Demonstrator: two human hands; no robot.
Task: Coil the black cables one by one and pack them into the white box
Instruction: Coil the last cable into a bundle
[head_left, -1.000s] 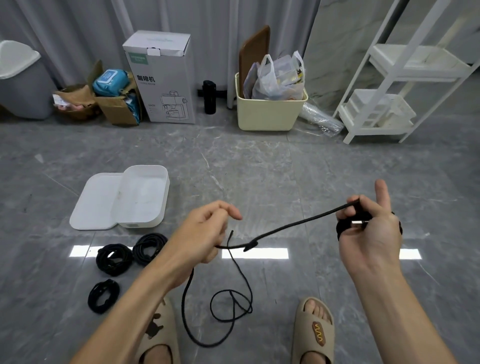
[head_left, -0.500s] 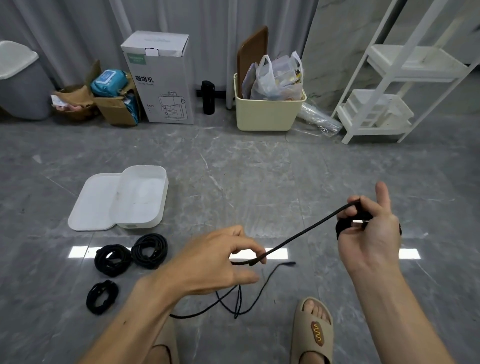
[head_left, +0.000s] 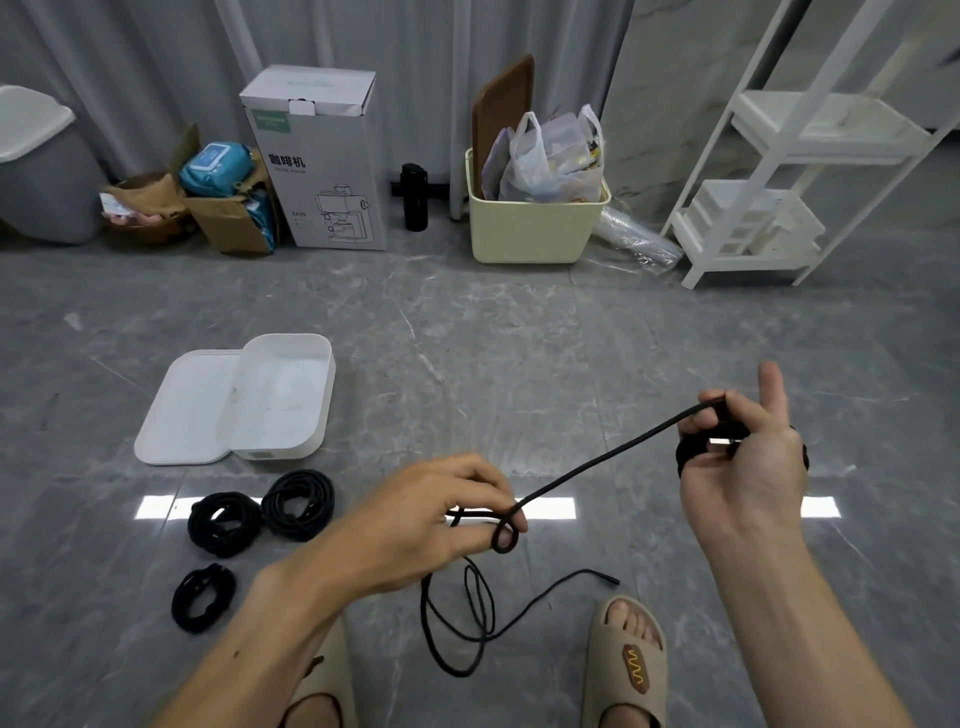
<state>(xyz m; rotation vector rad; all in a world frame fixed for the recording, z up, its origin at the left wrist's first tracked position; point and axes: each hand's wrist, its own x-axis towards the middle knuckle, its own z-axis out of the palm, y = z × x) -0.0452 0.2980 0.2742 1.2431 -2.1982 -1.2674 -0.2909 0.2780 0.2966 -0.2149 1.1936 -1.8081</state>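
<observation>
The cable (head_left: 597, 467) runs taut through the air from the left hand (head_left: 436, 525) up and rightward to the right hand (head_left: 743, 467), its long axis slanting from lower left to upper right. Below the left hand the slack drops to the floor (head_left: 519, 338), lies in a couple of loose loops between the two slippers, and ends in a free tip (head_left: 613, 579) pointing right, just beyond the right slipper (head_left: 626, 670).

The right hand grips a small bundle of wound turns (head_left: 691, 452); the fingers curl round it and hide most of it (how many turns cannot be told), while the thumb sticks straight up. The left hand pinches the cable between thumb and fingers, with a small loop showing at the fingertips; the exact wrap there is hard to make out. The left slipper (head_left: 322, 680) is mostly hidden by the left forearm, and both are cut off by the bottom edge.

The white box (head_left: 317, 395) sits open on the floor to the left, its lid (head_left: 176, 415) flat beside it and partly under its left side; nothing dark shows inside. Three coiled cables lie on the floor just nearer than the box: two side by side (head_left: 224, 522) (head_left: 298, 504), touching, and a third (head_left: 203, 597) nearer still, apart from them.
</observation>
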